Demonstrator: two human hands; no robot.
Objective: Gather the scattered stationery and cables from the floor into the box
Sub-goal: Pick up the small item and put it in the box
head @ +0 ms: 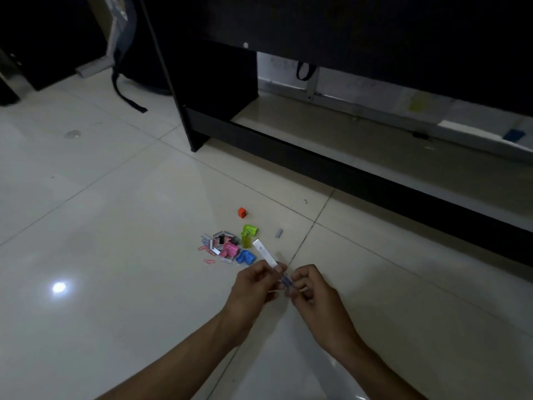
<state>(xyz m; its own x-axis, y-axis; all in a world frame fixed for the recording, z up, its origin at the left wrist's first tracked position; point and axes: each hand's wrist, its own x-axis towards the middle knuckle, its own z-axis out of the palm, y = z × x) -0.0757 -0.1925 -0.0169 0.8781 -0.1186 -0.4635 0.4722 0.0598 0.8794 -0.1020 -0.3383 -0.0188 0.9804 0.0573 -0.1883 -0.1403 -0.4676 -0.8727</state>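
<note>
The only view sits on my head, looking forward and down at the tiled floor (115, 226). My two forearms enter from the near edge, close to the lens. A dark desk (346, 24) fills the far right, seen from low, near floor level.

Both hands low centre over the tiled floor (115, 226). Left hand (253, 287) pinches a white strip (265, 254) pointing to 11 o'clock; right hand (310, 290) pinches a small blue-marked piece (286, 281), hands almost touching. At 11 o'clock from the hands, a stationery pile (227, 246): pink, blue, green clips, staples. Orange block (242, 213) at 12 of the pile. Dark desk (219, 82) beyond.
</note>
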